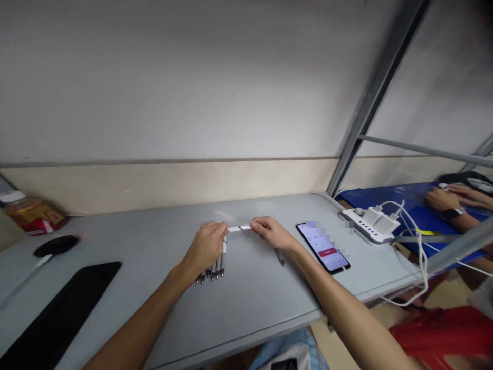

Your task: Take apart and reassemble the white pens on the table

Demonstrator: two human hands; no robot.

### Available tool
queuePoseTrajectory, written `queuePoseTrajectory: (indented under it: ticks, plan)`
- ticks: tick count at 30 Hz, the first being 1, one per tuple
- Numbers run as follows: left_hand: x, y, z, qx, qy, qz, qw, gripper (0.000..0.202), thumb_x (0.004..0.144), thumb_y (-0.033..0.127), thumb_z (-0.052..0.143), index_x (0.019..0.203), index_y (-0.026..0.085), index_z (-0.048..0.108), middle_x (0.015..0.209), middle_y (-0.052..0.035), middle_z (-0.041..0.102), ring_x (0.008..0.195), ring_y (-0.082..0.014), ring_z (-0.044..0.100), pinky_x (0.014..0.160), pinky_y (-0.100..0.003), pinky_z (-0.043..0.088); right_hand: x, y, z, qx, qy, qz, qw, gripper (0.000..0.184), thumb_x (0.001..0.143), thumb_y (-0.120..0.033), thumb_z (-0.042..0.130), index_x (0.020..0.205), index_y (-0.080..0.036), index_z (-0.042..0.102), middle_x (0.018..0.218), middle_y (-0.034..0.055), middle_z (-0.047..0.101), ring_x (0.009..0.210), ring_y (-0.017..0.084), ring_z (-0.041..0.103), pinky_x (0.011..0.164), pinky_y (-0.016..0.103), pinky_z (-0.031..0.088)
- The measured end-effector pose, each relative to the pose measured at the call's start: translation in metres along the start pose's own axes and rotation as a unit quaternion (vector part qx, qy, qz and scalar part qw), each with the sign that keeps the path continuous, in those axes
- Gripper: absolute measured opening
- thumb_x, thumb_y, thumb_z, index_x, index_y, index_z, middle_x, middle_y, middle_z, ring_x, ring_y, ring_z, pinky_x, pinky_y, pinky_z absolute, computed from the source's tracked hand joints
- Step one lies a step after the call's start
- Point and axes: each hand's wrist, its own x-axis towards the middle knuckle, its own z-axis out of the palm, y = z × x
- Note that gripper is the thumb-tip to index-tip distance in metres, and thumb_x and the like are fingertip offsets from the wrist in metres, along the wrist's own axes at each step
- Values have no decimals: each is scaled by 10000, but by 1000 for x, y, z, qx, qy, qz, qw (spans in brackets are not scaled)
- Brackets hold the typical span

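Note:
My left hand [206, 245] and my right hand [271, 232] hold a white pen [239, 228] between them, each pinching one end, just above the grey table [254, 293]. Both hands are closed on it. Under my left hand lies a row of several grey pens [211, 271], tips toward me. One more grey pen [280, 256] lies beside my right wrist, partly hidden by it.
A phone [323, 246] with a lit screen lies right of my right hand. A white power strip [372, 225] with chargers and cables sits farther right. A black mouse [56, 245], a black keyboard [57, 313] and a snack packet [34, 215] are on the left. Another person's hands [450, 198] rest at far right.

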Motion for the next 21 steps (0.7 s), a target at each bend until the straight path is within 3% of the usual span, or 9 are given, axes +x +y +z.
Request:
queuePoseTrajectory:
  ticks: [3,6,10,13,14,16,19,21]
  plan:
    - [-1,-2,2,-42,-2,-34,999,239,898,155,323,743,202,499,681,-22,538,671,-178,492,647,-297,359,1,0,4,-83,71,-97,989,233,883,-364,520,897,-173,653,792,18,600,679,121,485,633,230,358]
    - [-1,-5,5,-56,-13,-39,998,239,913,182,307,781,201,505,715,-20,553,688,-175,504,665,-296,370,2,5,5,-72,89,-75,991,307,853,-352,574,1105,-185,623,916,44,645,732,131,540,673,234,397]
    - [-3,-5,10,-51,-19,-29,998,261,944,220,295,804,199,514,749,-19,562,727,-176,508,720,-311,368,4,10,4,-75,68,-11,995,356,917,-396,438,826,-135,663,633,7,576,580,113,487,596,229,376]
    - [-4,-4,10,-51,-30,-40,997,281,963,255,281,823,196,518,753,-16,560,735,-177,507,728,-317,362,4,9,3,-57,97,-58,992,194,822,-329,587,892,-158,644,831,22,623,711,120,530,637,216,391]
    - [-4,-3,10,-52,-34,-45,997,288,967,264,277,825,195,518,756,-16,561,735,-177,507,724,-317,360,4,8,2,-43,105,-62,992,227,788,-320,628,954,-166,632,886,26,628,740,123,540,646,214,397]
    - [-4,-2,8,-55,-35,-49,997,296,969,278,278,825,195,523,760,-15,564,743,-178,509,725,-317,358,4,8,2,-31,92,-28,995,248,814,-362,595,945,-154,632,812,24,628,680,120,535,618,218,395]
    - [-3,0,6,-58,-36,-46,997,296,968,299,294,826,202,535,754,-9,569,767,-183,515,742,-321,357,4,9,1,-63,64,13,996,322,889,-375,461,759,-140,639,630,6,576,585,113,492,592,228,379]
    - [-3,1,6,-60,-40,-50,996,294,967,312,301,839,204,543,760,-10,575,781,-186,519,745,-321,359,4,10,0,-77,82,-19,993,205,836,-322,538,793,-150,640,750,18,616,681,123,522,632,226,389]
